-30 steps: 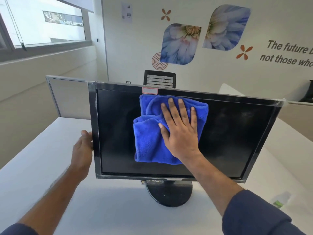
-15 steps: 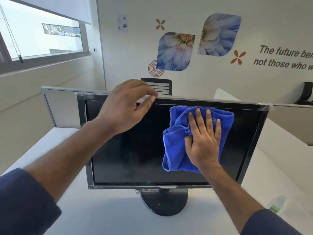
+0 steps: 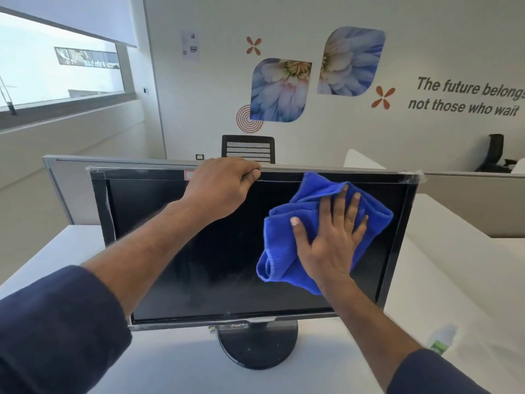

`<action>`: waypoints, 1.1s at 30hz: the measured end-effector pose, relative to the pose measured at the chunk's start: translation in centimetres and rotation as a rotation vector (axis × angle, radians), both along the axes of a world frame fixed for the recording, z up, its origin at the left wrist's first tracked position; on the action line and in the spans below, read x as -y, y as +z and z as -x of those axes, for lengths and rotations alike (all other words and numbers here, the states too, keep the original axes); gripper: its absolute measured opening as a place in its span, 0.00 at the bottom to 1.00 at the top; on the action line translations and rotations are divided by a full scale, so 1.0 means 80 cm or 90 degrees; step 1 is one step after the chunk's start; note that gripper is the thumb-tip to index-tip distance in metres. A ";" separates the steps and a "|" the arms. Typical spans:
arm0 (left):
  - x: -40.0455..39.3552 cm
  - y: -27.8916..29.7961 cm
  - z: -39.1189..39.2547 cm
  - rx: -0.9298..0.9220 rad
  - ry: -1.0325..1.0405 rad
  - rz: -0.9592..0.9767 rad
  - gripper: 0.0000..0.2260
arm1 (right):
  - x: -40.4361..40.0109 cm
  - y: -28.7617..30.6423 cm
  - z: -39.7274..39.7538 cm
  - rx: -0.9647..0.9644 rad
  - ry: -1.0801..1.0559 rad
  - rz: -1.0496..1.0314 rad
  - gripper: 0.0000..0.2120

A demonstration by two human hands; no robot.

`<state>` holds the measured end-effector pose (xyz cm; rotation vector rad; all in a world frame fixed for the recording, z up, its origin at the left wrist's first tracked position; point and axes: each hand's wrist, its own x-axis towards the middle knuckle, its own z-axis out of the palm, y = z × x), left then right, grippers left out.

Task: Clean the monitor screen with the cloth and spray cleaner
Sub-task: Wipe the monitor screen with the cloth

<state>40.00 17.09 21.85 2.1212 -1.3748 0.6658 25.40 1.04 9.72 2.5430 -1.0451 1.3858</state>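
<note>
We curl our left hand (image 3: 220,186) over the monitor (image 3: 181,251) top edge to steady it while our right hand (image 3: 331,240), fingers spread flat, presses the blue cloth (image 3: 287,245) against the screen's right side.

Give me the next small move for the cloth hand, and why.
Probably sweep the blue microfiber cloth down and left. The right hand presses it flat on the monitor screen's upper right, the left hand grips the top bezel to steady it, and faint streaks show on the lower middle.
</note>
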 end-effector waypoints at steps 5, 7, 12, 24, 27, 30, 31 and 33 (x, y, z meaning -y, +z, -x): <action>0.009 -0.001 -0.002 -0.014 0.014 0.022 0.13 | -0.013 -0.008 -0.019 -0.112 0.091 0.174 0.37; 0.009 -0.002 -0.004 -0.012 0.008 0.032 0.12 | 0.003 -0.007 -0.013 -0.115 0.107 0.220 0.36; 0.013 -0.004 -0.003 0.000 0.013 0.045 0.12 | 0.056 -0.003 0.019 -0.116 0.071 0.206 0.35; 0.017 -0.011 -0.001 0.019 0.036 0.072 0.12 | 0.090 0.006 0.038 0.127 -0.027 -0.082 0.37; 0.018 -0.013 -0.002 0.015 0.040 0.079 0.12 | 0.078 0.013 0.025 0.162 -0.016 -0.101 0.39; 0.019 -0.014 -0.004 0.016 0.037 0.085 0.13 | 0.085 0.008 0.026 0.132 -0.049 -0.071 0.38; 0.020 -0.014 -0.005 0.020 0.036 0.086 0.13 | 0.090 0.004 0.029 0.125 -0.067 -0.064 0.37; 0.024 -0.015 -0.005 0.032 0.034 0.083 0.13 | 0.099 -0.004 0.034 0.130 -0.094 -0.071 0.37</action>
